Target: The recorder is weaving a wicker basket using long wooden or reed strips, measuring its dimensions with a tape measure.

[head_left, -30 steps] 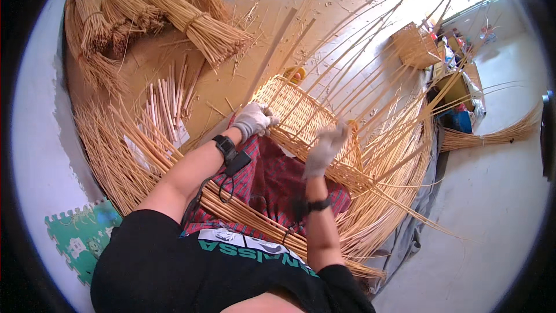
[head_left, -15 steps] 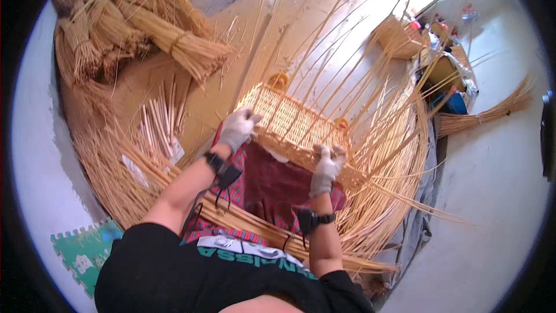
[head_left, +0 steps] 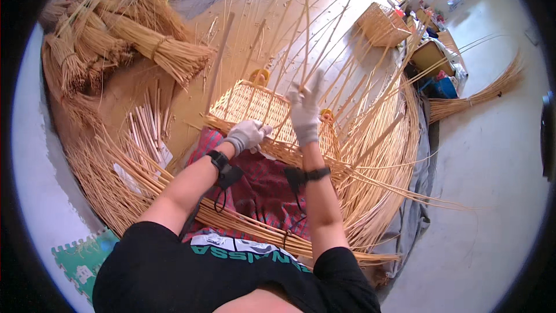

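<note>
A half-woven wicker basket (head_left: 231,101) rests tilted in front of me, its near edge by my lap. Long upright rods stick up from its far and right sides. My left hand (head_left: 249,134), in a pale glove, is closed on the basket's near edge. Raised over the right part of the weave, my gloved right hand (head_left: 305,113) pinches a thin wicker rod (head_left: 307,29) with one finger stretched upward. The exact grip of its fingertips is hard to make out. A red plaid cloth (head_left: 249,185) covers my lap beneath the basket.
Tied bundles of wicker (head_left: 168,49) lie at the far left, with short cut sticks (head_left: 147,127) nearer. Loose long rods (head_left: 388,197) curve around my right side. A finished-looking woven basket (head_left: 382,26) stands far right, near a blue container (head_left: 445,87) and another bundle (head_left: 492,94).
My right hand has left the basket's near edge and risen up and away to a rod. My left hand has shifted slightly right and nearer along the edge. The view has moved a little.
</note>
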Action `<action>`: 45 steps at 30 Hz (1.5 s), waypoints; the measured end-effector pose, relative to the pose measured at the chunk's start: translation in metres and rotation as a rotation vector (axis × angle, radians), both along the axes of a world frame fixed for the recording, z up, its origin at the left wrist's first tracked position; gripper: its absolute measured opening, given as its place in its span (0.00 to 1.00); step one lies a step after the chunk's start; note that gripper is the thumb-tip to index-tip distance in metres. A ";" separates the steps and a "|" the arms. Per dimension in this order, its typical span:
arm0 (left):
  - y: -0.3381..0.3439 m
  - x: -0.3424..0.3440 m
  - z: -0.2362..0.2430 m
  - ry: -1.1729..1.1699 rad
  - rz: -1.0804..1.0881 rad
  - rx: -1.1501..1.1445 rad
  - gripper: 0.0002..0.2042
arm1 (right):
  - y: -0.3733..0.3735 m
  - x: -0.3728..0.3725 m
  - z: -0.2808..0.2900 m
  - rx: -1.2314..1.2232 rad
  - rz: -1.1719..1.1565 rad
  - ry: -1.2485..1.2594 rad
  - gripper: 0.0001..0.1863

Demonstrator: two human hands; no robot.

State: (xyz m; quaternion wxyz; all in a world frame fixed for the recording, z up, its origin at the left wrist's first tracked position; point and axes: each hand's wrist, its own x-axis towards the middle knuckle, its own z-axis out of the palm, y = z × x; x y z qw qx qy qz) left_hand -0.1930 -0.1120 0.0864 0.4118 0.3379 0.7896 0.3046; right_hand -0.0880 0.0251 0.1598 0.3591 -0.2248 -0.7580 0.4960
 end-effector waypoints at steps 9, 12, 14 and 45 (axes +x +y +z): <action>0.025 0.014 0.015 0.338 0.258 0.162 0.31 | -0.039 0.107 -0.113 -0.217 -0.403 0.263 0.08; 0.031 0.012 0.025 0.221 0.233 0.034 0.31 | -0.041 0.102 -0.086 -0.287 -0.230 0.327 0.07; 0.028 0.014 0.027 0.179 0.275 0.095 0.26 | -0.035 0.115 -0.068 -0.413 -0.234 0.211 0.05; 0.078 0.091 0.036 0.183 0.081 0.192 0.26 | 0.014 0.201 -0.064 -0.213 -0.403 0.262 0.07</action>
